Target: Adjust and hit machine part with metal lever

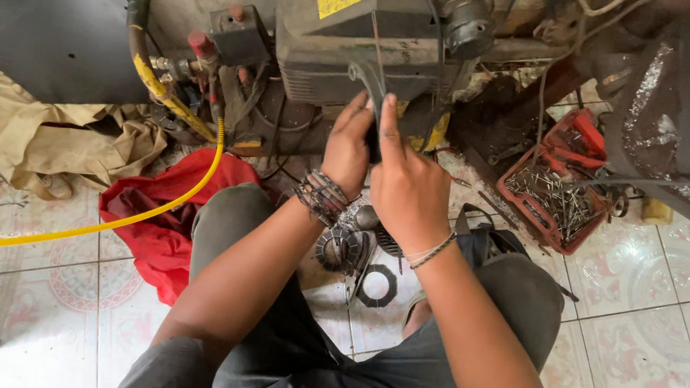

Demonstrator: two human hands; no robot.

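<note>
Head view: I am crouched on the tiled floor (674,329), knees apart, with both hands raised toward the grimy engine block (362,30) at the upper middle of the frame. Between my hands is a dark curved metal lever (371,87). Its long axis runs roughly up and down the frame with a slight lean, the top end hooking toward the engine, the lower end disappearing between my palms. My left hand (346,150) is closed around the lever from the left, fingers wrapped and thumb side up. My right hand (406,185) presses against it from the right with fingers stretched upward along the shaft, so it is grasping more loosely, more a brace than a fist. The left hand sits a little higher and nearer the engine; the right is slightly lower, closer to my body. The lever lies straight ahead of both hands, directly above them in the frame, touching the engine's front.

Left of the engine a yellow hose (62,230) sweeps down to the lower left edge, crossing a red cloth (161,220) bunched on the floor beside my left knee. Between my knees lie a toothed gear (343,247) and a black ring gasket (379,284). At the right middle a red crate (559,196) holds a pile of nails or screws. A beige rag (42,128) is heaped at the left
</note>
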